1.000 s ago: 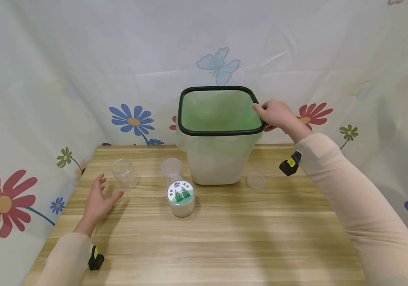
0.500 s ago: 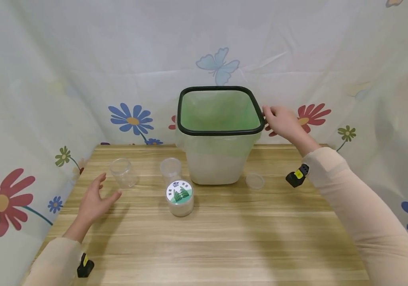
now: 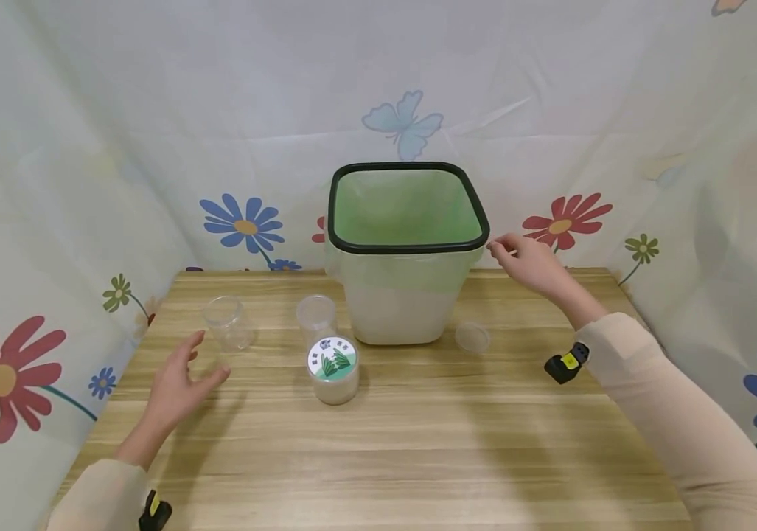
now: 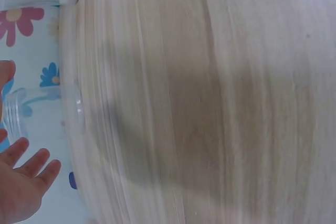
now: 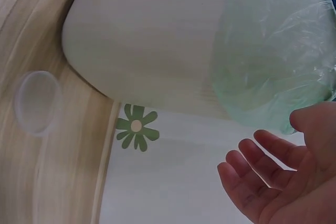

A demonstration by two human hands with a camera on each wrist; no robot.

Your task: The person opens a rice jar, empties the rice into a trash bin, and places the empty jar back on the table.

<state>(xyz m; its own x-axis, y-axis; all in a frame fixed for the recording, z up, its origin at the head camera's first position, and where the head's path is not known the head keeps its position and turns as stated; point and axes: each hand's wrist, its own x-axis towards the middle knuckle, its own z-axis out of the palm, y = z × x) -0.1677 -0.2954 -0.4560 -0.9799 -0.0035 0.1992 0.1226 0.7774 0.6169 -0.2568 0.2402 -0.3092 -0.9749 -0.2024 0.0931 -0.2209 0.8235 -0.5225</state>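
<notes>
A whitish bin (image 3: 394,313) stands at the back middle of the table, lined with a thin green plastic bag (image 3: 405,210) and topped by a black rim (image 3: 407,248). Beside its right side is my right hand (image 3: 534,265), fingers loosely bent. In the right wrist view the thumb lies at the edge of the green bag (image 5: 273,61); whether it touches is unclear. My left hand (image 3: 175,383) hovers over the table's left part, thumb and fingers spread, holding nothing. Just beyond it stands a clear open jar (image 3: 227,324), also in the left wrist view.
Left of the bin stands another clear jar (image 3: 315,313), partly behind a jar with a green-and-white label (image 3: 333,369). A clear round lid (image 3: 473,337) lies right of the bin on the wooden table (image 3: 405,457). A flower-printed curtain (image 3: 272,96) surrounds the back and sides.
My right hand has come off the bin's black rim and moved right and down along its side. My left hand has shifted slightly left. Jars, lid and bin stay in place.
</notes>
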